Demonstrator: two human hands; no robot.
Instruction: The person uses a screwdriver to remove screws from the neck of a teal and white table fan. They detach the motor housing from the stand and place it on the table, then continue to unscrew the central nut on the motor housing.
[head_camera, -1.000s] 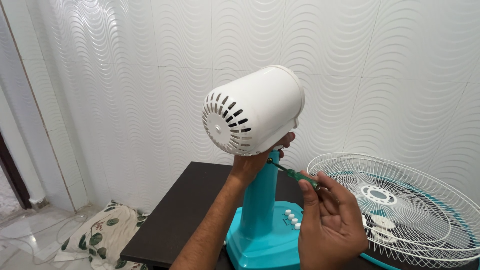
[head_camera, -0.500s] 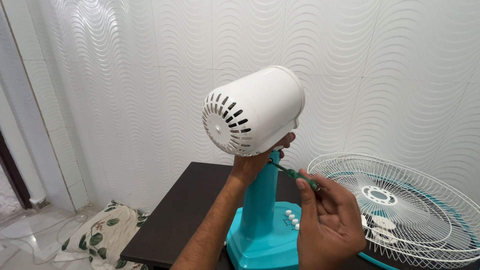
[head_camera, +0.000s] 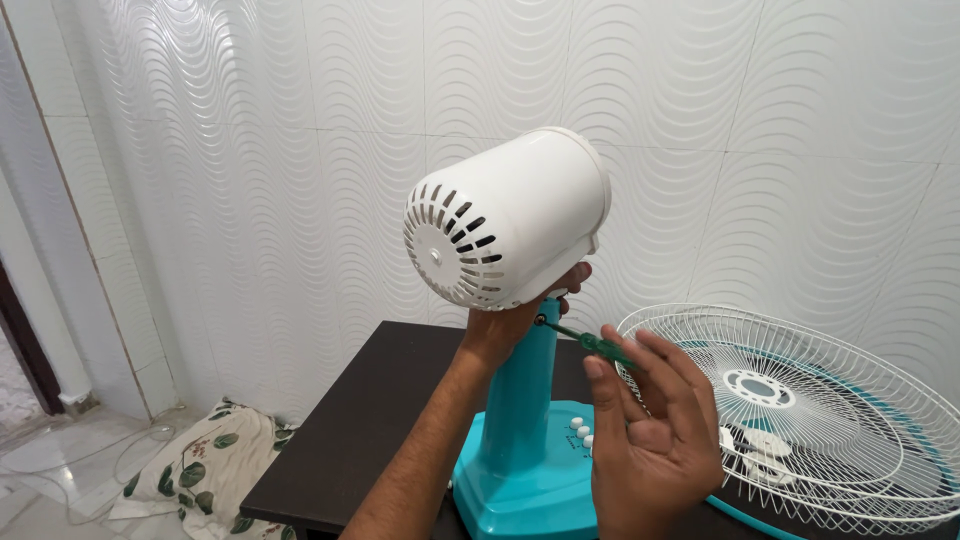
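Observation:
A table fan without its cage stands on a dark table (head_camera: 370, 420): white vented motor housing (head_camera: 505, 218) on a turquoise stand (head_camera: 520, 420) with white buttons. My left hand (head_camera: 515, 320) grips the neck just under the housing. My right hand (head_camera: 645, 440) pinches a small green-handled screwdriver (head_camera: 590, 342), whose tip sits at a screw at the top of the stand, beside my left thumb.
A white wire fan guard (head_camera: 800, 420) with turquoise blades under it lies on the table to the right. White wavy tiles cover the wall behind. A leaf-patterned cushion (head_camera: 205, 475) and a white cable lie on the floor at the lower left.
My right hand's fingers have shifted on the screwdriver handle, turning it slightly. The housing has tipped up a touch. My left hand keeps its hold.

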